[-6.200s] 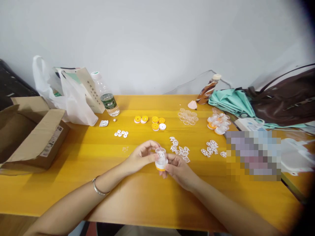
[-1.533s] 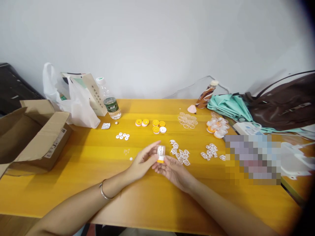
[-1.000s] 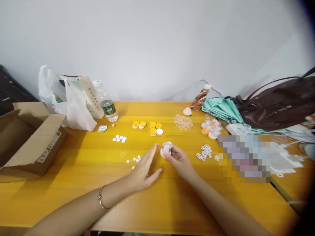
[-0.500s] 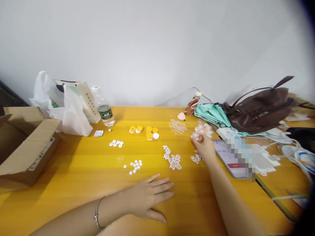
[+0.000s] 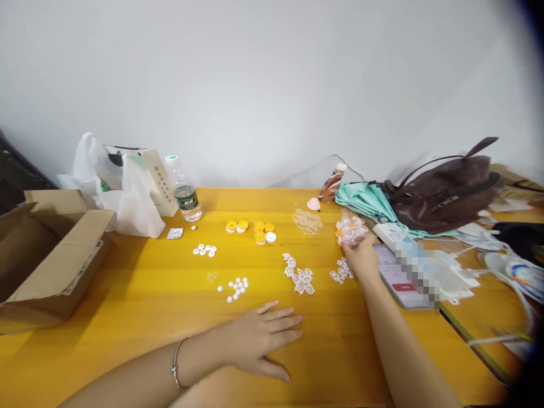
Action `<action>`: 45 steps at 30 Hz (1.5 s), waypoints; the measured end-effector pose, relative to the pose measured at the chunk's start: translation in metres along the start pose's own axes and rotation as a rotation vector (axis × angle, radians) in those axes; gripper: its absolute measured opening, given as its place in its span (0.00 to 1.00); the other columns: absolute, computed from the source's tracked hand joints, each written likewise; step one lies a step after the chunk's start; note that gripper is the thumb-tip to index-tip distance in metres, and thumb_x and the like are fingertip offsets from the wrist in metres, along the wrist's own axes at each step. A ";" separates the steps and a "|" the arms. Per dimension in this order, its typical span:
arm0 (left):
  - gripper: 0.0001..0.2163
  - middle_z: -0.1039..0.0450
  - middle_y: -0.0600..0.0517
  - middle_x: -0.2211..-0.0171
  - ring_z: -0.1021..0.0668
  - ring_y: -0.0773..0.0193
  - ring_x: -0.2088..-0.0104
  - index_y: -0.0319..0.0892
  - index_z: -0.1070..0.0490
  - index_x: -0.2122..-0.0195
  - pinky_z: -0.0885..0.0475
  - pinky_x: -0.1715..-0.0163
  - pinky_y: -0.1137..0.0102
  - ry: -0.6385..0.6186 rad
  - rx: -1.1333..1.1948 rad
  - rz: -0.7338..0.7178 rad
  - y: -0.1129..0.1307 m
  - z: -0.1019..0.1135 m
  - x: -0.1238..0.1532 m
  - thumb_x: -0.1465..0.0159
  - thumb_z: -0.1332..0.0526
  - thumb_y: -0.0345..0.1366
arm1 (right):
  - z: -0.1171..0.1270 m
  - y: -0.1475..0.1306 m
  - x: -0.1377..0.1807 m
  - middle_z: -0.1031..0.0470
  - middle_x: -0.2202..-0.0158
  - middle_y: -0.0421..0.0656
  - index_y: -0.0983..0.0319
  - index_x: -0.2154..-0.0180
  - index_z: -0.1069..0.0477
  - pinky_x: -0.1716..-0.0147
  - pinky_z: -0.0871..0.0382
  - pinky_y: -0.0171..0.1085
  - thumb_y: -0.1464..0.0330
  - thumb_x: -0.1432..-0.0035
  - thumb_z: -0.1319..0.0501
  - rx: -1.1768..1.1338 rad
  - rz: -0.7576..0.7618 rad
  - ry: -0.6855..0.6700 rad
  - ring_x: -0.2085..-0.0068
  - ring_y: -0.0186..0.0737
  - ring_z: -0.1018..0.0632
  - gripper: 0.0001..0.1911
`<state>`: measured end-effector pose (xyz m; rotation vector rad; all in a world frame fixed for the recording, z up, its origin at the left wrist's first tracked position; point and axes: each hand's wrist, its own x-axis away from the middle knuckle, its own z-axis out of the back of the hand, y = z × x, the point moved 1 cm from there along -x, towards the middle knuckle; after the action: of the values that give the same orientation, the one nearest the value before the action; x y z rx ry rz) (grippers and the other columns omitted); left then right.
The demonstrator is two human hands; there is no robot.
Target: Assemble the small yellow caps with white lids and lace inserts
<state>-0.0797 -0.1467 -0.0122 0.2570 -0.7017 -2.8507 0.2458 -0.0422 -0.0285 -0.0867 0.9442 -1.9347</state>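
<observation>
My left hand (image 5: 259,340) lies flat on the yellow table (image 5: 140,294), fingers stretched out and holding nothing. My right hand (image 5: 361,254) reaches to the right, its back toward me. Its fingers are curled against the near edge of a heap of clear-and-orange capped pieces (image 5: 351,225); what they hold, if anything, is hidden. White lacy cutouts (image 5: 342,272) lie just left of that wrist, with more cutouts (image 5: 300,277) nearer the middle. Orange discs (image 5: 255,229), clear rings (image 5: 306,221) and two groups of small white discs (image 5: 204,249) (image 5: 236,286) are spread beyond my left hand.
An open cardboard box (image 5: 46,255) stands at the left, with a white plastic bag (image 5: 123,192) and a water bottle (image 5: 185,190) behind. At the right lie a phone (image 5: 395,275), a teal umbrella (image 5: 365,198), a brown bag (image 5: 446,190) and a brown drink bottle (image 5: 332,184).
Both hands held a clear-and-orange piece together; then my left hand dropped flat on the table and my right hand carried the piece rightward to the heap.
</observation>
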 end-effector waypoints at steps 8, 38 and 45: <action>0.31 0.44 0.42 0.40 0.43 0.54 0.39 0.38 0.50 0.39 0.52 0.40 0.57 0.072 -0.063 -0.015 -0.001 -0.006 0.001 0.39 0.48 0.51 | -0.012 -0.047 0.038 0.34 0.74 0.40 0.60 0.69 0.41 0.71 0.36 0.36 0.59 0.47 0.46 -0.242 0.291 -0.045 0.74 0.37 0.32 0.11; 0.05 0.28 0.51 0.73 0.26 0.62 0.70 0.40 0.33 0.72 0.33 0.67 0.68 0.592 -0.054 0.892 -0.125 0.110 0.116 0.44 0.43 0.36 | -0.039 -0.077 0.087 0.27 0.72 0.42 0.61 0.68 0.31 0.66 0.31 0.36 0.62 0.41 0.47 -0.354 0.672 -0.451 0.70 0.38 0.26 0.11; 0.05 0.29 0.51 0.67 0.27 0.65 0.64 0.42 0.33 0.68 0.32 0.61 0.70 0.600 -0.012 0.604 -0.082 0.070 0.036 0.39 0.47 0.33 | -0.038 -0.079 0.089 0.27 0.71 0.42 0.60 0.67 0.31 0.66 0.31 0.36 0.63 0.41 0.47 -0.341 0.688 -0.481 0.69 0.38 0.26 0.10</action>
<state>-0.1412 -0.0532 0.0061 0.7176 -0.5150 -2.0477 0.1240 -0.0693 -0.0321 -0.3580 0.8212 -1.0445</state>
